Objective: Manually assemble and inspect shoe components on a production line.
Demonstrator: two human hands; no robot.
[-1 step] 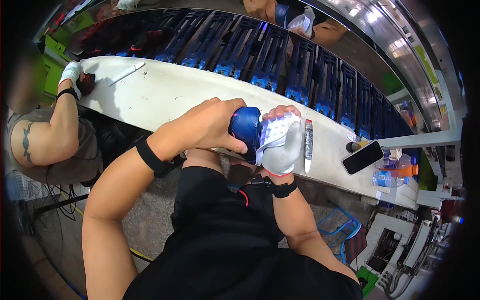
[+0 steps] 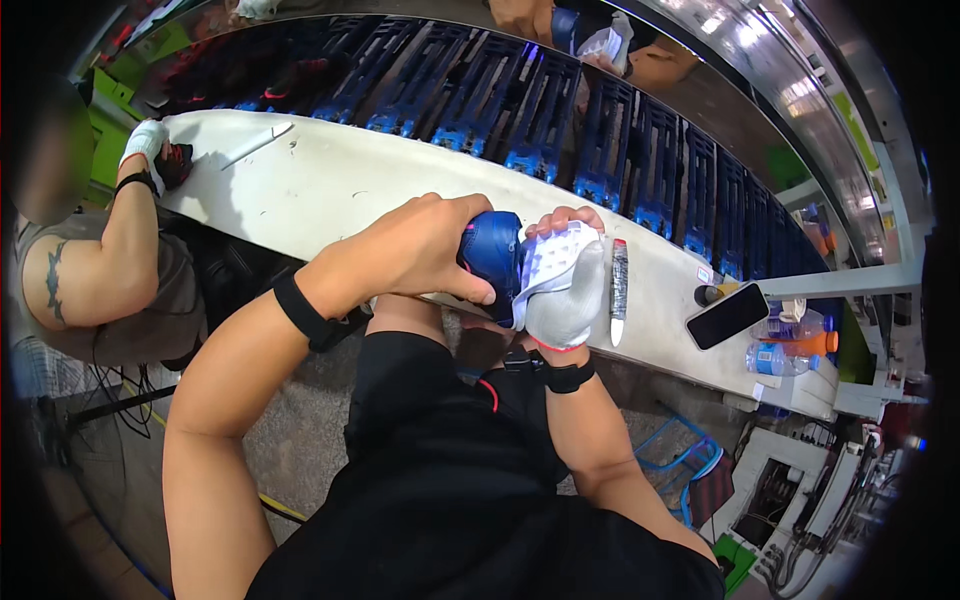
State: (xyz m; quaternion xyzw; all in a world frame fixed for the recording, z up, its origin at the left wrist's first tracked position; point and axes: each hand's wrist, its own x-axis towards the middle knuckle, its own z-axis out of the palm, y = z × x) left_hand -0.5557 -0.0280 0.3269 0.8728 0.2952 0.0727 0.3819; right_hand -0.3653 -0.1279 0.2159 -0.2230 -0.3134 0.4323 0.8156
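Observation:
Both hands hold a blue shoe (image 2: 490, 250) with a white, studded-looking sole (image 2: 552, 262), turned on its side above the near edge of the bench. My bare left hand (image 2: 435, 245) wraps round the blue upper, thumb toward me and fingers on the far side. On the sole side, my right hand (image 2: 570, 290) grips it in a white glove that leaves the fingertips bare. Much of the shoe's underside and its opening is hidden by the hands. Just right of my right hand lies a slim tool (image 2: 619, 292) with a wrapped grey handle, a red end and a pale tip.
A white bench (image 2: 330, 190) curves across, with a blue slatted conveyor (image 2: 540, 130) beyond it. A phone (image 2: 727, 316) and plastic bottles (image 2: 780, 358) stand at the right. At the left, a co-worker's gloved hand (image 2: 143, 145) holds a black-and-red shoe (image 2: 175, 166) near a white stick-like tool (image 2: 255, 146).

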